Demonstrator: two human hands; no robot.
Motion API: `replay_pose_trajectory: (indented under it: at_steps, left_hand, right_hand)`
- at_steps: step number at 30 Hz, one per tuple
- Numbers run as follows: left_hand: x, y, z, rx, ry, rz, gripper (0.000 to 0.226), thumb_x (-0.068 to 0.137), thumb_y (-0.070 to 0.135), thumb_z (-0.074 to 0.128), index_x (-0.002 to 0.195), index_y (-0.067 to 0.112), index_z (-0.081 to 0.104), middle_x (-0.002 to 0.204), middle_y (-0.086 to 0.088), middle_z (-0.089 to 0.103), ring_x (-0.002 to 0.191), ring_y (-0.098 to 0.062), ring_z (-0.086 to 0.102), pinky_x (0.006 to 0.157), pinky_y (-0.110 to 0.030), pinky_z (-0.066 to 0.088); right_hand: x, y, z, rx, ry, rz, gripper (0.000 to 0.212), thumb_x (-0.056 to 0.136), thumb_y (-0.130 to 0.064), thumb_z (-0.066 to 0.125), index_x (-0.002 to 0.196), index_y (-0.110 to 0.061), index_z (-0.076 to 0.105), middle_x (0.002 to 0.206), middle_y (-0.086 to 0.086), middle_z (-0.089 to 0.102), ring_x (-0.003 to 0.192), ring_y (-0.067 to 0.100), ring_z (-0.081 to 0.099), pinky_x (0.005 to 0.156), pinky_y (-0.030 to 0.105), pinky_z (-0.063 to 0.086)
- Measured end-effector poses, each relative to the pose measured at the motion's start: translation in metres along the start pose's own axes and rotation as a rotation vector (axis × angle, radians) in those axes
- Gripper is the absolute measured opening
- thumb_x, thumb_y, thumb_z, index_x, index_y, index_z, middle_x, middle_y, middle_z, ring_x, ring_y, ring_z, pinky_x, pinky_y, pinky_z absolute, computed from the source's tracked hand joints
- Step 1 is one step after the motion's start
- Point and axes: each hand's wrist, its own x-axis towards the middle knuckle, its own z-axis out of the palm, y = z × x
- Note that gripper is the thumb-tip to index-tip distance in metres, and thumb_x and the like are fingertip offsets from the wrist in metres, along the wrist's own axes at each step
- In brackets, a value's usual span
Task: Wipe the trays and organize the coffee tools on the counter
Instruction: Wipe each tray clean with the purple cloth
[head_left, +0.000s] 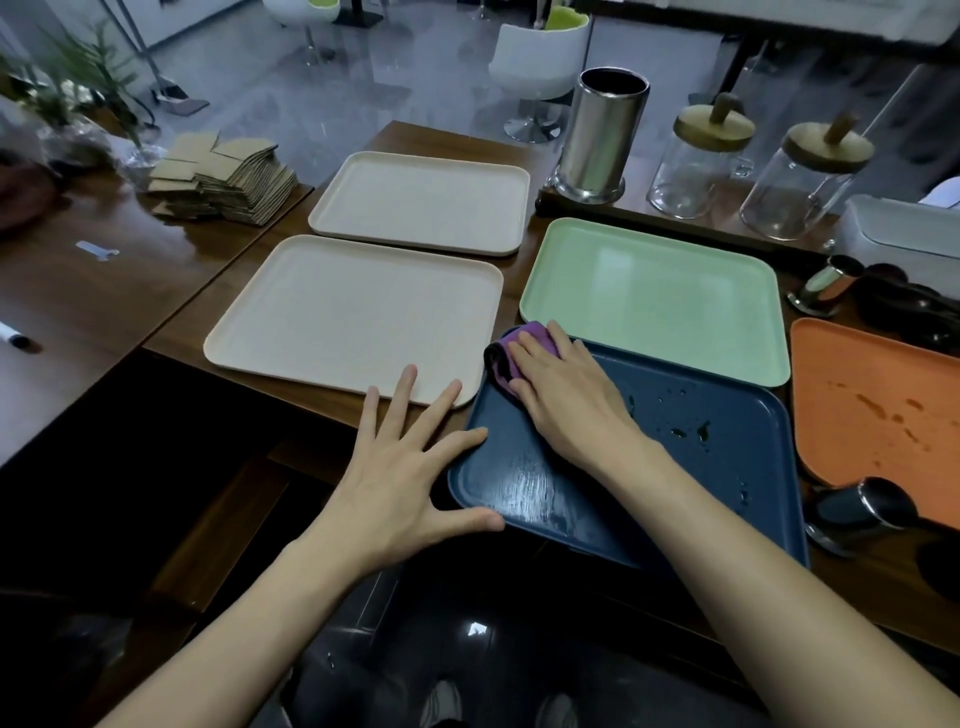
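The blue tray (727, 467) lies at the near edge of the tabletop (441, 140), wet in patches. The right hand (566, 400) presses a purple cloth (511, 348) into the tray's far left corner, fingers flat rather than gripping. The left hand (400, 467), fingers spread open, braces the tray's left rim. The tray looks light, stiff and slick when wet, so the rim is the place to hold it. The cloth is soft and bunches.

**Five trays, one cloth**

The dark blue tray (727, 467), lower centre, lies wet-streaked and spotted, with a bunched purple cloth (511, 358) at its upper-left corner. A green tray (654, 296) lies just above it, two beige trays (353, 317) (421, 202) lie left, and a stained orange tray (878, 415) lies at the right edge.
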Motion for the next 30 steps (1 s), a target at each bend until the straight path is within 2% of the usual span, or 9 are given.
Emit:
replay_pose_trajectory:
  at_steps: [9,13,19,24,28,30]
  left_hand:
    - [-0.003,0.006,0.004,0.018,0.036,-0.034,0.098,0.072,0.101,0.029,0.148,0.042,0.047,0.169,0.000,0.012,0.155,-0.031,-0.020,0.121,-0.064,-0.007]
    - [-0.002,0.006,0.001,0.023,-0.009,-0.057,0.103,0.068,0.104,0.021,0.151,0.045,0.040,0.170,0.004,0.001,0.152,-0.029,-0.030,0.121,-0.061,-0.013]
    - [-0.003,0.007,-0.002,0.007,-0.032,-0.069,0.105,0.067,0.105,0.020,0.151,0.046,0.039,0.170,0.007,-0.003,0.151,-0.027,-0.031,0.121,-0.063,-0.011]
    - [-0.002,0.009,-0.010,0.006,-0.112,-0.087,0.112,0.059,0.108,0.013,0.154,0.050,0.029,0.167,0.011,-0.018,0.145,-0.023,-0.042,0.120,-0.061,-0.017]
    - [0.000,0.009,-0.008,-0.025,-0.105,-0.104,0.111,0.058,0.108,0.017,0.153,0.052,0.028,0.166,0.008,-0.025,0.145,-0.023,-0.042,0.120,-0.061,-0.016]
    - [-0.002,0.009,-0.003,-0.026,-0.086,-0.121,0.111,0.059,0.108,0.018,0.155,0.052,0.021,0.165,0.006,-0.029,0.146,-0.023,-0.040,0.121,-0.061,-0.012]
  right_hand:
    - [-0.036,0.031,-0.004,0.087,0.041,0.142,0.048,0.108,-0.032,0.034,0.154,-0.020,0.035,0.163,-0.003,0.031,0.154,0.024,0.009,0.124,0.042,0.010]
    - [-0.073,0.062,-0.007,0.115,0.059,0.261,0.051,0.108,-0.032,0.033,0.157,-0.020,0.031,0.165,-0.002,0.025,0.155,0.021,0.005,0.126,0.040,0.006]
    - [-0.088,0.076,-0.006,0.129,0.064,0.316,0.053,0.108,-0.031,0.035,0.159,-0.019,0.028,0.166,-0.001,0.022,0.156,0.021,0.002,0.125,0.038,0.008]
    - [-0.074,0.045,-0.003,0.134,0.075,0.236,0.052,0.107,-0.029,0.039,0.157,-0.015,0.032,0.165,0.002,0.025,0.155,0.025,0.007,0.125,0.040,0.012]
    - [-0.044,0.003,0.003,0.147,0.041,0.071,0.053,0.107,-0.032,0.039,0.157,-0.017,0.030,0.166,0.000,0.023,0.155,0.025,0.006,0.126,0.041,0.011]
    - [-0.037,-0.010,0.005,0.134,0.017,0.020,0.053,0.107,-0.033,0.037,0.158,-0.018,0.028,0.167,-0.001,0.020,0.155,0.025,0.005,0.126,0.040,0.009]
